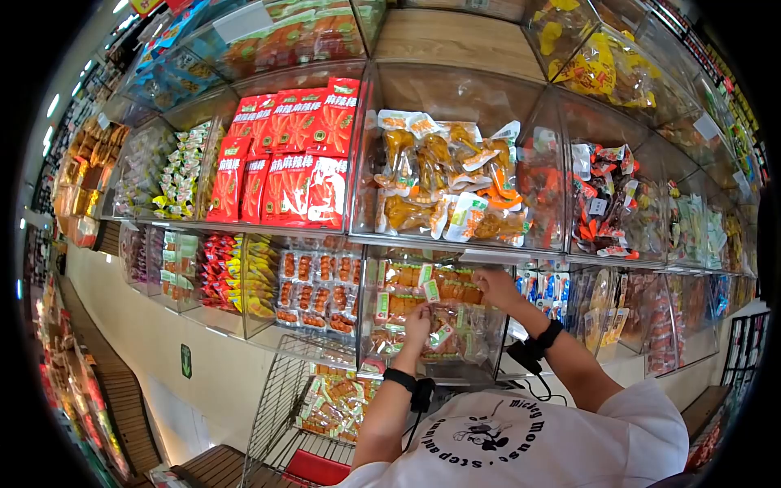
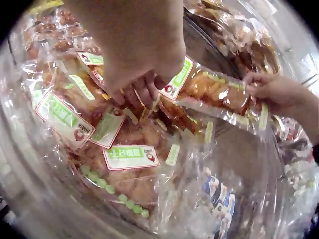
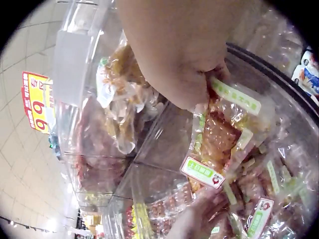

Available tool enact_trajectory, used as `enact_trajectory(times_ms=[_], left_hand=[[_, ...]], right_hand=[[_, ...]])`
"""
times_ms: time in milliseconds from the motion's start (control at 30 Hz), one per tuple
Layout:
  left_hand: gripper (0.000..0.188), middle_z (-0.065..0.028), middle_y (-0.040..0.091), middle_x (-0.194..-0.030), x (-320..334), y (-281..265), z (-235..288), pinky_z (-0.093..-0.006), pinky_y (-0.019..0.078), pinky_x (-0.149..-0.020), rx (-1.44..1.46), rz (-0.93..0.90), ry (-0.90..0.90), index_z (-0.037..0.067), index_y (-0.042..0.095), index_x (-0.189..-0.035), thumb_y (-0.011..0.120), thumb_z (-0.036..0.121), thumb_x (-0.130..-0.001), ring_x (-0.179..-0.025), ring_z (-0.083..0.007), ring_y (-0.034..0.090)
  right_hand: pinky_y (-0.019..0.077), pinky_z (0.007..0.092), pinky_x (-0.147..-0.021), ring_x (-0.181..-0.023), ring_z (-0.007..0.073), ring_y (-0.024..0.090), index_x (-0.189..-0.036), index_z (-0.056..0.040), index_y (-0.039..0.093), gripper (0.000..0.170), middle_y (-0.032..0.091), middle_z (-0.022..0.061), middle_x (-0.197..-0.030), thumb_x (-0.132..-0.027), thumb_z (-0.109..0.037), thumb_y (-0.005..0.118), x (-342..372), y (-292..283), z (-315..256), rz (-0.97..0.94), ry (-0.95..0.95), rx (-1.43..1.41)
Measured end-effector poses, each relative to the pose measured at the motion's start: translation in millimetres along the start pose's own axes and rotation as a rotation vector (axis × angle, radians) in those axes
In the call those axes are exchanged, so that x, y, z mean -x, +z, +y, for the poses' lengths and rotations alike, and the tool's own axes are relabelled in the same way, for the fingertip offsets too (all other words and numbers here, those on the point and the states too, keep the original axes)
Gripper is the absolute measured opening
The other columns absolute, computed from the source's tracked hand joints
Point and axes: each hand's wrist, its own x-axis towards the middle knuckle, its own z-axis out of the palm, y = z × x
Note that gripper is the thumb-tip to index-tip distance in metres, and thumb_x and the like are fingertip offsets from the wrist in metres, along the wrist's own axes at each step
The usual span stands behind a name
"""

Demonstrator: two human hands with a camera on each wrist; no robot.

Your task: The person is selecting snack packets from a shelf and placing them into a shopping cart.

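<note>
In the head view my left hand point(image 1: 417, 327) and right hand point(image 1: 496, 289) are both inside a clear bin of flat snack packets with green-and-white labels. My right hand point(image 2: 279, 93) pinches one end of a long clear packet point(image 2: 214, 92) of brown food pieces. At the other end of that packet, by its label, my left hand point(image 2: 144, 45) has its fingers curled on packet edges. The right wrist view shows the same packet point(image 3: 217, 134) stretched between my hands, with further packets point(image 3: 259, 219) heaped below it.
A wire shopping cart point(image 1: 272, 390) holding similar packets point(image 1: 333, 403) stands below the shelf. Clear dividers separate neighbouring bins of small brown snacks point(image 1: 317, 293), red packets point(image 1: 285, 163) and bagged drumsticks point(image 1: 455, 179). The bin's clear front wall point(image 1: 431, 372) stands near my left forearm.
</note>
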Motion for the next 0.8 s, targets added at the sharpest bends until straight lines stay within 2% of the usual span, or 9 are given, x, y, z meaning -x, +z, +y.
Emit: enact_trajectory(times_ms=[33, 67, 133, 300, 400, 500, 633, 733, 800], left_hand=[[0.023, -0.0151, 0.056, -0.076, 5.1, 2.1, 15.6, -0.0332, 0.0421, -0.065, 0.017, -0.044, -0.036, 0.006, 0.055, -0.091, 0.046, 0.015, -0.071, -0.072, -0.0285, 0.054], [0.025, -0.0142, 0.056, -0.085, 10.9, -2.6, 30.5, -0.0318, 0.0409, -0.07, -0.404, -0.132, 0.105, 0.006, 0.055, -0.092, 0.048, 0.013, -0.069, -0.082, -0.0276, 0.052], [0.026, -0.0144, 0.054, -0.088, 27.5, 1.3, 53.2, -0.0328, 0.0403, -0.07, -0.628, -0.127, 0.283, 0.004, 0.053, -0.093, 0.045, 0.014, -0.071, -0.083, -0.028, 0.051], [0.028, -0.0154, 0.053, -0.089, 41.4, -4.5, 55.6, -0.0359, 0.0413, -0.068, -1.041, -0.147, 0.703, 0.004, 0.051, -0.091, 0.047, 0.021, -0.068, -0.087, -0.0288, 0.049], [0.029, -0.0162, 0.053, -0.089, 35.5, -17.3, 72.0, -0.0352, 0.0435, -0.067, -1.04, -0.483, 0.224, 0.004, 0.047, -0.096, 0.048, 0.015, -0.069, -0.091, -0.0257, 0.049], [0.027, -0.0162, 0.053, -0.091, 43.9, -27.4, 116.2, -0.0346, 0.0451, -0.061, -1.177, -0.368, 0.037, 0.005, 0.048, -0.094, 0.048, 0.013, -0.069, -0.083, -0.0258, 0.052], [0.04, -0.0121, 0.047, -0.1, 35.5, -29.8, 88.6, -0.0361, 0.039, -0.071, -1.297, -0.161, 0.695, 0.007, 0.041, -0.108, 0.047, 0.015, -0.069, -0.088, -0.0251, 0.047], [0.043, -0.011, 0.043, -0.105, 31.3, -20.8, 82.0, -0.0332, 0.035, -0.075, -1.371, -0.228, 0.702, 0.006, 0.04, -0.11, 0.047, 0.017, -0.069, -0.095, -0.0232, 0.041], [0.042, -0.0105, 0.046, -0.102, 28.6, -18.0, 82.5, -0.033, 0.0359, -0.073, -1.436, -0.271, 0.694, 0.007, 0.041, -0.109, 0.047, 0.019, -0.07, -0.092, -0.0228, 0.043]], right_hand=[[0.0388, 0.0351, -0.055, -0.064, 0.0318, 0.05, -0.074, -0.0039, 0.049, 0.008, 0.052, 0.0146, -0.067, -0.067, -0.007, 0.048, 0.3, -4.5, -8.8, 0.02, 0.005, 0.028], [0.0381, 0.0368, -0.054, -0.064, 0.0322, 0.05, -0.073, -0.0043, 0.048, 0.007, 0.052, 0.0148, -0.067, -0.067, -0.007, 0.048, -2.2, -2.1, -9.3, 0.032, -0.014, 0.029], [0.0369, 0.0401, -0.053, -0.063, 0.0328, 0.05, -0.073, -0.005, 0.048, 0.006, 0.052, 0.0152, -0.067, -0.067, -0.008, 0.048, -6.9, 6.7, -3.9, 0.054, -0.051, 0.032], [0.0411, 0.0385, -0.057, -0.069, 0.03, 0.053, -0.074, -0.0062, 0.055, 0.012, 0.055, 0.015, -0.072, -0.067, -0.009, 0.046, -14.9, 32.4, 16.4, -0.232, 0.146, 0.422], [0.0432, 0.0382, -0.059, -0.071, 0.0288, 0.055, -0.074, -0.0052, 0.059, 0.016, 0.057, 0.0147, -0.073, -0.066, -0.011, 0.046, -15.9, 49.0, 33.4, -0.295, 0.152, 0.587], [0.0438, 0.0379, -0.056, -0.07, 0.0285, 0.056, -0.069, -0.0035, 0.06, 0.016, 0.057, 0.0143, -0.071, -0.063, -0.011, 0.047, -15.6, 52.7, 24.9, -0.281, 0.124, 0.631], [0.0438, 0.0358, -0.052, -0.062, 0.0272, 0.056, -0.062, -0.0041, 0.06, 0.013, 0.056, 0.0137, -0.063, -0.062, -0.008, 0.047, -15.0, 66.0, 25.1, -0.258, 0.01, 0.718], [0.0434, 0.0351, -0.052, -0.065, 0.0248, 0.055, -0.069, -0.005, 0.06, 0.013, 0.057, 0.0112, -0.068, -0.062, -0.01, 0.049, -13.7, 61.5, 15.9, -0.375, 0.047, 0.774], [0.0421, 0.0359, -0.06, -0.076, 0.024, 0.052, -0.08, -0.0058, 0.057, 0.021, 0.054, 0.0105, -0.081, -0.063, -0.014, 0.051, -10.9, 72.5, 19.3, -0.115, -0.044, 0.8]])
